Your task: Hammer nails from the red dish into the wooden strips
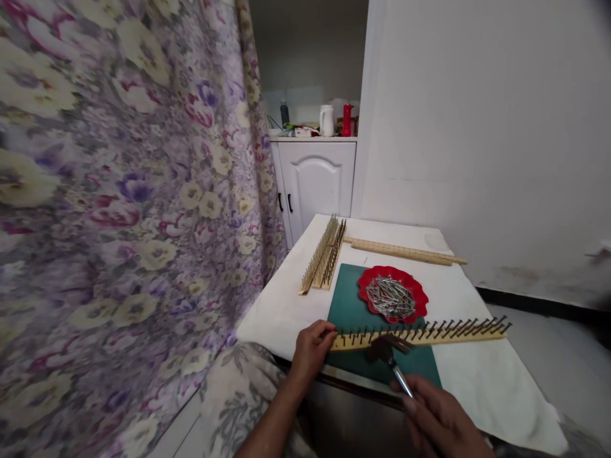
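Floral curtain point(143, 191) down the left, white cabinet point(317, 178) behind, table point(281, 318) under white cloth. Far left of table: nail-studded strips point(322, 264) side by side, points or heads up. Far edge: bare wooden strips point(405, 250), lying flat, crosswise. Green mat point(344, 302) near the front; red scalloped dish point(421, 301) on it, heaped with loose silvery nails point(391, 297), just behind the work. Hammer point(403, 381) head hides part of the near strip.

Left hand point(310, 348): forearm reaching up from below, fingers bent and drawn together at the strip's left end; can't tell whether a nail is pinched there. Right hand point(442, 410): lower right, wrapped round the hammer handle, head pointing up and away, in front of the strip's left half.

Wooden strip point(458, 340): pale, lies across the mat, right end past it over the cloth. Dark nails point(449, 327) stand in rows along it, those at the right visibly slanted.
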{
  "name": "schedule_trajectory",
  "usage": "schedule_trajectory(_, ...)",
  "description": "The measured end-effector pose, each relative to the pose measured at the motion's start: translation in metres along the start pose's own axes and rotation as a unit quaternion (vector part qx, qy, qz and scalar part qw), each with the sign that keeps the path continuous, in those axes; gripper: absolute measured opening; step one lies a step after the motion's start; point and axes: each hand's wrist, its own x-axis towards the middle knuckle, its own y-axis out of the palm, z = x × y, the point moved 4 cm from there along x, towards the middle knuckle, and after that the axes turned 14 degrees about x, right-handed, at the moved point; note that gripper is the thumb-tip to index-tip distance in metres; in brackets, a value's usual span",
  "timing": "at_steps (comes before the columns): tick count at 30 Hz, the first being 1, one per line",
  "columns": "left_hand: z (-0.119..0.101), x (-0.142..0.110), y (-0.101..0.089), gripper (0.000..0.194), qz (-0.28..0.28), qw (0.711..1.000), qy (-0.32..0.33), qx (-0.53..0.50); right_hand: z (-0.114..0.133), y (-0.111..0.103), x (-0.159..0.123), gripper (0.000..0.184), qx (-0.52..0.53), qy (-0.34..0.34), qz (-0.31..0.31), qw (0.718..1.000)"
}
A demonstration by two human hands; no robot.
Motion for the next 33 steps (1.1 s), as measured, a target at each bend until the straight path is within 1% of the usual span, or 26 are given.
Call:
schedule_trajectory(3,0.004,0.0,0.001,0.013,-0.001,1.0,-0.009,-0.004,0.025,0.026,0.022,0.041,-0.019,-0.035,0.021,0.999)
schedule_trajectory(5,0.005,0.0,0.001,0.012,-0.001,1.0,-0.009,-0.009,0.034,0.038,0.036,0.035,-0.026,-0.06,0.026,0.998)
schedule_trajectory(9,0.008,-0.001,0.001,0.012,-0.002,1.0,-0.003,-0.018,0.038,0.052,0.053,0.024,-0.037,-0.081,0.039,0.995)
schedule_trajectory(15,0.011,-0.002,0.002,0.013,0.011,0.999,-0.014,-0.035,0.037,0.058,0.057,0.021,-0.059,-0.083,0.042,0.994)
schedule_trajectory(21,0.011,-0.002,0.003,0.013,0.01,0.999,-0.016,-0.044,0.039,0.058,0.058,0.014,-0.122,-0.103,0.046,0.986)
schedule_trajectory(25,0.011,-0.001,0.003,0.014,0.015,0.999,-0.02,-0.043,0.036,0.056,0.06,0.014,-0.12,-0.109,0.044,0.986)
schedule_trajectory(30,0.009,-0.001,0.003,0.014,0.018,0.999,-0.01,-0.045,0.033,0.055,0.06,0.011,-0.11,-0.1,0.059,0.987)
schedule_trajectory(33,0.008,-0.001,0.003,0.012,0.016,0.999,-0.006,-0.044,0.037,0.049,0.053,0.016,-0.079,-0.105,0.043,0.99)
